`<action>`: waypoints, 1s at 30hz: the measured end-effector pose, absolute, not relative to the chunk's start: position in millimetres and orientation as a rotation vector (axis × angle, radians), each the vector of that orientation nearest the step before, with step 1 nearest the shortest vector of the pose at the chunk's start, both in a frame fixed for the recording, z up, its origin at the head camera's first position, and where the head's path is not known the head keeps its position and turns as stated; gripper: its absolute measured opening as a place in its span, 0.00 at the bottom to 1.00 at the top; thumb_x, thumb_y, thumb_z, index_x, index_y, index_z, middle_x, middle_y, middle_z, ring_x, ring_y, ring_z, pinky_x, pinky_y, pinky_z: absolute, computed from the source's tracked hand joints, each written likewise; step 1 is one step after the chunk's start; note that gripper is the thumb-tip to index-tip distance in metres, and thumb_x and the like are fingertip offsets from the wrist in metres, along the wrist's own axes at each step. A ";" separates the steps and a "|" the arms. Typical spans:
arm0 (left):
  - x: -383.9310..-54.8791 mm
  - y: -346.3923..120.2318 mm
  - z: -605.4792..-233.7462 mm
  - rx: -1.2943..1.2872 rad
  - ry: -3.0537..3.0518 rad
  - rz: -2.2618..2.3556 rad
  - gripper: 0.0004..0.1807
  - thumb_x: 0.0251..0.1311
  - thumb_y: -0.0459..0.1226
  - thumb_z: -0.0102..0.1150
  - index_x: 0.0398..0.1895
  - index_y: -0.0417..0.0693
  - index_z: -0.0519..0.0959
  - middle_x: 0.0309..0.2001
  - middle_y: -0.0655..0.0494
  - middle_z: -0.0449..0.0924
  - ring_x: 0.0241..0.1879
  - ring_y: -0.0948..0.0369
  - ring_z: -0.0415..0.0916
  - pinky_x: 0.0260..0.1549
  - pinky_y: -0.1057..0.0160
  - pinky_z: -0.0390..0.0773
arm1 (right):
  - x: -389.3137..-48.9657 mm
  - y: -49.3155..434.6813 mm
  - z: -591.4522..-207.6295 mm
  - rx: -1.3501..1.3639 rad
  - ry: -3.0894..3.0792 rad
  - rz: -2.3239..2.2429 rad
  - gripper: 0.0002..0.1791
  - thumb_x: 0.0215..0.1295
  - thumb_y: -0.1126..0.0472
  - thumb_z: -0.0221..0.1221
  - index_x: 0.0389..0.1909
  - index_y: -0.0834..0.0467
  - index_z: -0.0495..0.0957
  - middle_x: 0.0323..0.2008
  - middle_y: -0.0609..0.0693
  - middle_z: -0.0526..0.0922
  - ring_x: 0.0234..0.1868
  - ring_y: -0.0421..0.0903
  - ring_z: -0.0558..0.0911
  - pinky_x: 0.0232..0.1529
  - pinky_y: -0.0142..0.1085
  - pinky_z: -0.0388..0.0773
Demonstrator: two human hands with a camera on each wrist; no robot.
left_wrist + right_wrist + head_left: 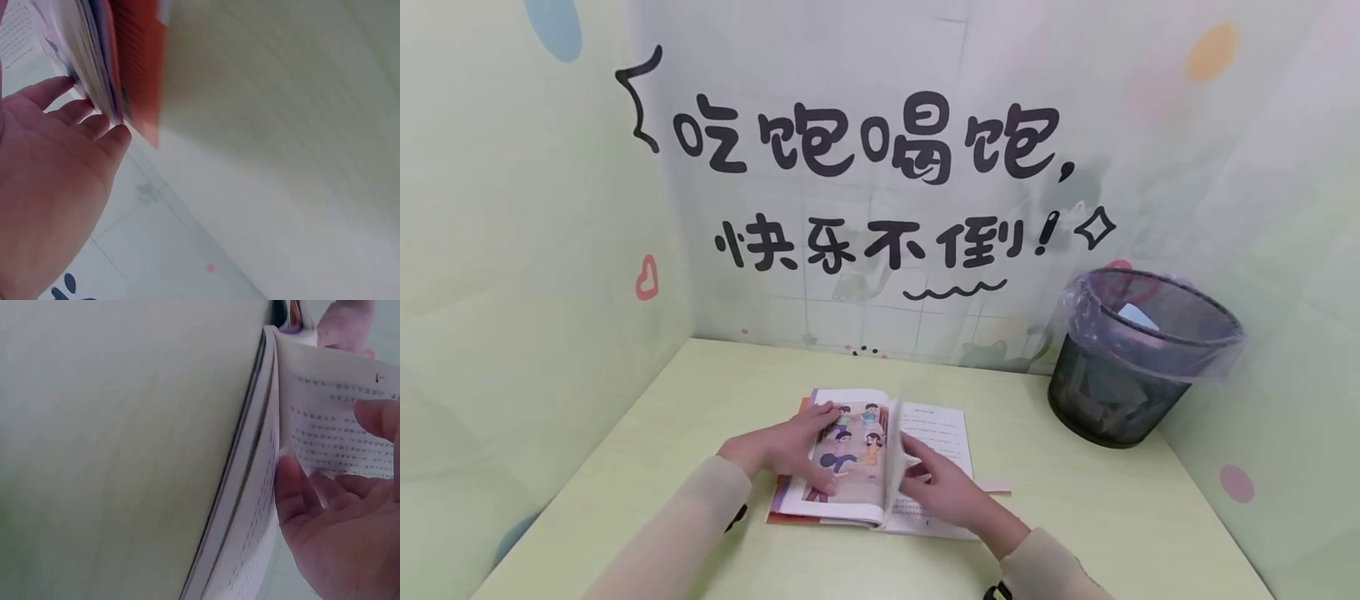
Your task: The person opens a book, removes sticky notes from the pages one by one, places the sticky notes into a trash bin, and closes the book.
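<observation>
At lower centre, the unclenched right hand [951, 492] pushed a raised book leaf [895, 454]; the loose left hand [784, 446] touched the illustrated page [863, 467], probably best held flat.

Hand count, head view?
2: left hand at the left side of the open book, right hand beside its raised page. No others visible.
</observation>
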State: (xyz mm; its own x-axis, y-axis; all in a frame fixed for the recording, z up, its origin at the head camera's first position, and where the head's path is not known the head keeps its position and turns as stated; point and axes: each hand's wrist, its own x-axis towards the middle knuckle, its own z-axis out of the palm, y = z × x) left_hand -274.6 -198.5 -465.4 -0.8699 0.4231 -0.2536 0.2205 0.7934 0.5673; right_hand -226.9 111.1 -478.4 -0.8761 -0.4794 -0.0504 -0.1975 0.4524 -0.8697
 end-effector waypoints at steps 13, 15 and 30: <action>-274.7 -226.6 -469.9 0.563 2.637 0.800 0.66 0.50 0.49 0.88 0.88 0.40 0.57 0.90 0.38 0.45 0.89 0.33 0.41 0.85 0.31 0.50 | -213.8 94.1 -477.3 -0.837 2.592 -1.003 0.37 0.75 0.45 0.64 0.83 0.46 0.70 0.87 0.55 0.61 0.83 0.72 0.63 0.78 0.71 0.65; -274.2 -229.1 -467.5 0.548 2.647 0.764 0.65 0.51 0.48 0.87 0.88 0.41 0.57 0.91 0.40 0.43 0.89 0.34 0.40 0.86 0.31 0.50 | -212.9 91.8 -477.2 -0.850 2.625 -0.924 0.36 0.76 0.44 0.63 0.82 0.44 0.71 0.88 0.54 0.60 0.81 0.70 0.67 0.76 0.68 0.70; -282.0 -201.9 -445.1 0.537 2.727 0.717 0.45 0.65 0.43 0.78 0.83 0.46 0.69 0.86 0.41 0.61 0.87 0.37 0.53 0.84 0.32 0.57 | -210.8 84.5 -472.5 -0.911 2.731 -0.512 0.33 0.81 0.38 0.56 0.83 0.39 0.69 0.88 0.50 0.59 0.78 0.60 0.71 0.75 0.56 0.76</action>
State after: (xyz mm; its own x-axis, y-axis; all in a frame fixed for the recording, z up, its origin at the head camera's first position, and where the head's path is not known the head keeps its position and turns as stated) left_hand -282.0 -201.9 -445.1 -0.8947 0.4158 -0.1629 0.2819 0.8088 0.5162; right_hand -210.8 84.5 -472.5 -0.7848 -0.6127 -0.0934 -0.5371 0.7476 -0.3906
